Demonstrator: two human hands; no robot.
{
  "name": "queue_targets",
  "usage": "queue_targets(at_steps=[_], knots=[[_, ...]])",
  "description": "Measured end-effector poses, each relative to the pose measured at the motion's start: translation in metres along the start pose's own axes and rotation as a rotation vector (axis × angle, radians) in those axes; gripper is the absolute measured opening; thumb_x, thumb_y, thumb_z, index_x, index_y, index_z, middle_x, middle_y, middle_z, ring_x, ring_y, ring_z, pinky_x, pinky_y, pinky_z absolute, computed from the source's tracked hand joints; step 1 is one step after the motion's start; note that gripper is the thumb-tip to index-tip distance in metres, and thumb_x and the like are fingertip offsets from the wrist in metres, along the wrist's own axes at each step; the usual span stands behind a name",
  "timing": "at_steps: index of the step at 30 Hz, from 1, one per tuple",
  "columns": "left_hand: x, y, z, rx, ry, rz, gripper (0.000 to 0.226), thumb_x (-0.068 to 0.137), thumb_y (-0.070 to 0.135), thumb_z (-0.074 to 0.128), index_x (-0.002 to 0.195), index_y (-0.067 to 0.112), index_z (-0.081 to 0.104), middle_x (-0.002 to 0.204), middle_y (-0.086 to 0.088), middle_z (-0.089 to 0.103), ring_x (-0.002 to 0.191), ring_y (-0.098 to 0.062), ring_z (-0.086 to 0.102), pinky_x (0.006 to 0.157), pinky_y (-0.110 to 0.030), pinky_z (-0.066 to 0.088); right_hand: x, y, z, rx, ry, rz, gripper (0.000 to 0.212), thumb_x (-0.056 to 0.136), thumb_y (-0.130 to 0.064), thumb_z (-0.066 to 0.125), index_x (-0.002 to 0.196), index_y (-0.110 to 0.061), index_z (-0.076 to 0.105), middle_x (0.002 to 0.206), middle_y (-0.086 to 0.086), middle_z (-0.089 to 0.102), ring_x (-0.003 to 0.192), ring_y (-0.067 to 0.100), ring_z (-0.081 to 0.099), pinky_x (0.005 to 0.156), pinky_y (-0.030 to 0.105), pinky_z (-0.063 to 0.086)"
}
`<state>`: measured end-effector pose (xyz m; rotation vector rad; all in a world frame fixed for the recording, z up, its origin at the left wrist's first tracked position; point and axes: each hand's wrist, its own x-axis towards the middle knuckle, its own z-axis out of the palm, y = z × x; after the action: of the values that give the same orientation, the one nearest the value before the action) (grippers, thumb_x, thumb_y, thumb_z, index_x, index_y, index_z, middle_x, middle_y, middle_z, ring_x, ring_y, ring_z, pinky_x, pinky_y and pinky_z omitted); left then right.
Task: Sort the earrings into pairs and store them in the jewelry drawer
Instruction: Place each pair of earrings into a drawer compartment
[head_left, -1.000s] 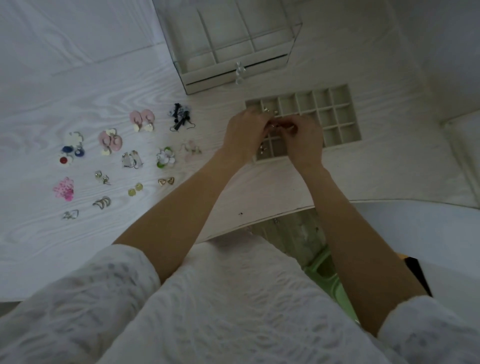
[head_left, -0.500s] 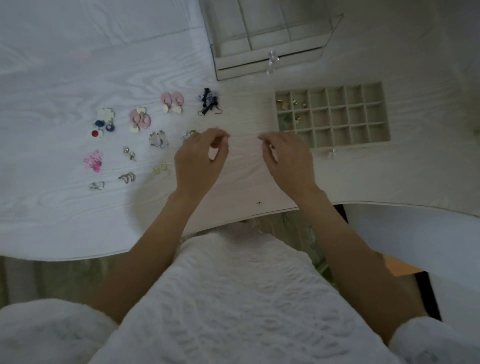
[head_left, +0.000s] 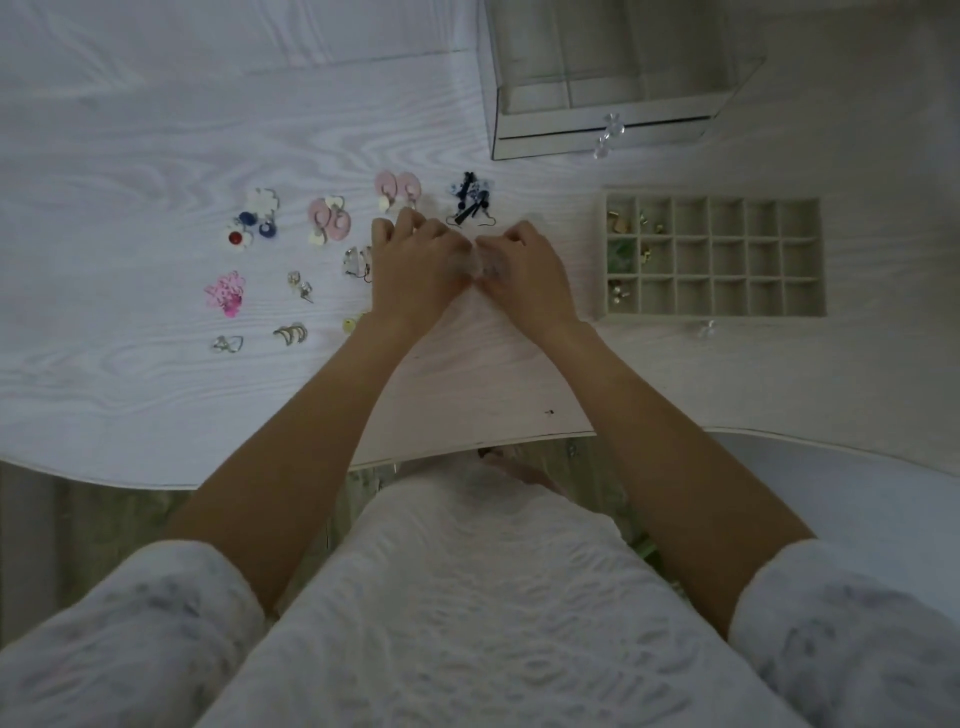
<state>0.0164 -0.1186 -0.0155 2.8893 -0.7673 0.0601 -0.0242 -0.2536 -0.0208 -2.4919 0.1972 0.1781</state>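
- Earrings lie in small pairs on the left half of our pale wood-grain table (head_left: 130, 156), each pair set a little apart from the next.
- Among them we see white flower earrings (head_left: 252, 221) with red and blue centres, round pink earrings (head_left: 330, 221), a second pink pair (head_left: 397, 189), a dark blue and black pair (head_left: 470, 200), a bright pink cluster pair (head_left: 226, 292), small silver studs (head_left: 300, 283), gold curved earrings (head_left: 291, 333) and silver heart-shaped earrings (head_left: 227, 343).
- A clear pair (head_left: 357, 260) and a yellow pair (head_left: 350, 325) show just at the left edge of our left hand.
- To the right sits the jewelry drawer (head_left: 714, 314), a beige tray of small square compartments; the leftmost two columns hold small gold, green and silver pieces.
- Behind it stands a clear organizer box (head_left: 597, 130) with a crystal knob.
- Our left hand (head_left: 415, 265) and right hand (head_left: 524, 270) meet over the middle of the table, knuckles up, fingers curled inward, fingertips close together.
- Between them we glimpse something small and translucent; we cannot tell what it is or which grip holds it.
- Both forearms reach forward from white textured sleeves.
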Motion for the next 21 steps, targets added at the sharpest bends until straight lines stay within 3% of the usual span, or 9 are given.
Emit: queue_targets(at_steps=[6,11,16,21], knots=[[-0.002,0.005,0.002,-0.132,-0.043,0.039,0.018,0.085,0.027,0.059,0.092,0.016,0.071,0.08,-0.009,0.07,0.078,-0.03,0.057,0.076,-0.035,0.026,-0.006,0.005,0.004,-0.014,0.069,-0.017,0.02,0.088,-0.013,0.057,0.106,-0.008,0.066,0.098,0.013,0.06,0.085,0.026,0.057,0.068,0.028,0.038],[-0.008,-0.01,-0.001,-0.162,-0.04,0.06,0.034,0.077,0.029,0.069,0.109,0.017,0.065,0.106,-0.006,0.066,0.097,-0.03,0.054,0.082,-0.036,0.028,-0.012,0.007,0.009,-0.014,0.097,-0.016,0.023,0.091,-0.009,0.052,0.11,-0.005,0.064,0.099,0.017,0.058,0.087,0.027,0.056,0.07,0.03,0.039],[-0.004,-0.011,0.001,-0.094,-0.001,0.125,0.021,0.078,0.031,0.067,0.092,0.017,0.071,0.098,-0.004,0.068,0.096,-0.033,0.053,0.079,-0.039,0.029,-0.013,0.006,0.011,0.0,0.106,-0.014,0.023,0.09,-0.008,0.053,0.109,-0.004,0.064,0.099,0.017,0.058,0.088,0.028,0.056,0.069,0.029,0.038],[0.004,-0.002,0.01,-0.002,0.06,0.209,0.016,0.077,0.029,0.062,0.078,0.016,0.07,0.09,-0.003,0.069,0.088,-0.031,0.057,0.074,-0.034,0.023,-0.013,0.006,0.011,0.015,0.119,0.029,0.02,0.09,-0.013,0.055,0.106,-0.006,0.063,0.099,0.014,0.06,0.086,0.025,0.057,0.068,0.024,0.035]])
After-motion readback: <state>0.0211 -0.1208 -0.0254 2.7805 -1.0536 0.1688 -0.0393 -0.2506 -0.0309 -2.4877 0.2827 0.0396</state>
